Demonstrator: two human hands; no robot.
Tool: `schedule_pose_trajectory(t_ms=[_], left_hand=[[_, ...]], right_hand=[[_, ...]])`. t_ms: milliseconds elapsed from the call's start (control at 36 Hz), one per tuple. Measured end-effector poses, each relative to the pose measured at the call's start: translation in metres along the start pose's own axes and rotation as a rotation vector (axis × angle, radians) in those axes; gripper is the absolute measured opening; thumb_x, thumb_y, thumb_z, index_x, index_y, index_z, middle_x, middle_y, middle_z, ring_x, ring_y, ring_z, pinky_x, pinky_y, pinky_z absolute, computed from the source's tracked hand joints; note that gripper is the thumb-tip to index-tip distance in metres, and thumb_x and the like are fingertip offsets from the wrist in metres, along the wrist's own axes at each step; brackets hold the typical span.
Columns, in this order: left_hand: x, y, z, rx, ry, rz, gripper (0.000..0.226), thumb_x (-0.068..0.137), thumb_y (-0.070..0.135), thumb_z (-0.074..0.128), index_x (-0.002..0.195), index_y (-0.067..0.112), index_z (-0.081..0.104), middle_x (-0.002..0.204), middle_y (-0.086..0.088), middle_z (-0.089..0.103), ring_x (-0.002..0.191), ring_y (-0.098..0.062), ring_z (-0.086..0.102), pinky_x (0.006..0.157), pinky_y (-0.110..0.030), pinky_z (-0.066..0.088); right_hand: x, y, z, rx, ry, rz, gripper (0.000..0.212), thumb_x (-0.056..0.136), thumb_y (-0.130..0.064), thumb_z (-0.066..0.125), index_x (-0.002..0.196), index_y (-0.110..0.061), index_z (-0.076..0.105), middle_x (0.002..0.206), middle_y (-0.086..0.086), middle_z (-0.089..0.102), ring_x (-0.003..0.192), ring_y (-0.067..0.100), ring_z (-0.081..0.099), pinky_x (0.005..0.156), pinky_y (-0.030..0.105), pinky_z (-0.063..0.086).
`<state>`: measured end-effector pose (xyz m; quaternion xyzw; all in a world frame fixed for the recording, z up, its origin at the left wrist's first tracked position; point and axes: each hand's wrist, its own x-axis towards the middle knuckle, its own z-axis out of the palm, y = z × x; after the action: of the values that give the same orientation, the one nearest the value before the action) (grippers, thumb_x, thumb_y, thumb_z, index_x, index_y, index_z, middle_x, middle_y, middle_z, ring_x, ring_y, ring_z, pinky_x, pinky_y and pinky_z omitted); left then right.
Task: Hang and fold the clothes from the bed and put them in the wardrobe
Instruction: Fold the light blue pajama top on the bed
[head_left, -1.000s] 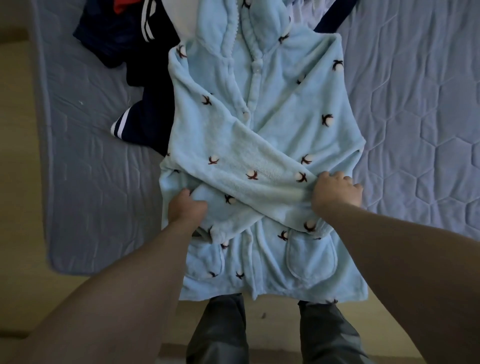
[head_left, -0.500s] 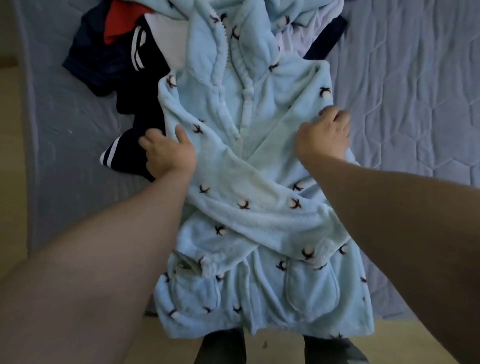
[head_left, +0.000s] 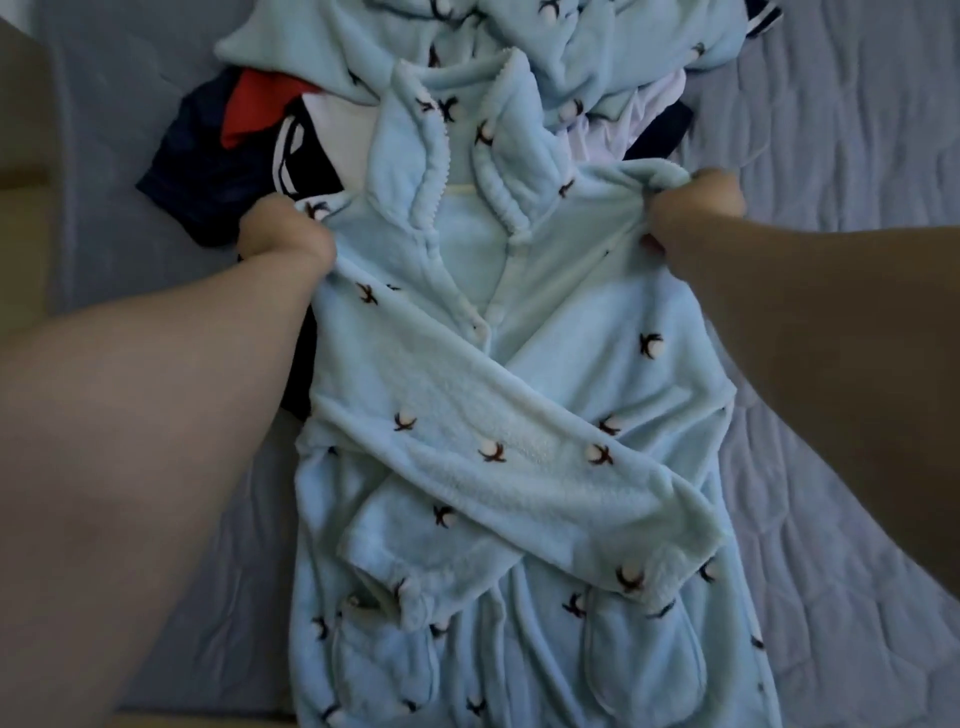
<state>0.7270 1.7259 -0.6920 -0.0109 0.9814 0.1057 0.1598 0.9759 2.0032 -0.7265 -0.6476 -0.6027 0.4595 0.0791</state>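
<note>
- Both hands have climbed the blue robe (head_left: 519, 415) from chest to shoulders; the left hand (head_left: 283, 234) and right hand (head_left: 696, 208) each clench a bunch of fleece there.
- The robe lies face up on the bed (head_left: 831, 130), sleeves crossed over its front, partly over dark clothes (head_left: 218, 171).
- Lifting the shoulders unevenly would likely spill the crossed sleeves and undo the fold.

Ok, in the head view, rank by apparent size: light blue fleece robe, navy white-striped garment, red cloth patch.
1. light blue fleece robe
2. navy white-striped garment, partly covered
3. red cloth patch, mostly buried
</note>
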Motion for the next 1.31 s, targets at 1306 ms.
schedule_pose_trajectory(t_ms=[1306], left_hand=[[-0.283,-0.246,0.029,-0.029,-0.077,0.637,0.025,0.083,0.014,0.074,0.079,-0.005,0.060,0.098,-0.025,0.055,0.077,-0.037,0.058,0.064,-0.040,0.048]], right_hand=[[-0.250,0.199,-0.106,-0.920,-0.422,-0.694,0.041,0.101,-0.050,0.042,0.079,-0.016,0.046,0.091,0.004,0.040,0.111,0.033,0.047,0.079,0.039,0.045]])
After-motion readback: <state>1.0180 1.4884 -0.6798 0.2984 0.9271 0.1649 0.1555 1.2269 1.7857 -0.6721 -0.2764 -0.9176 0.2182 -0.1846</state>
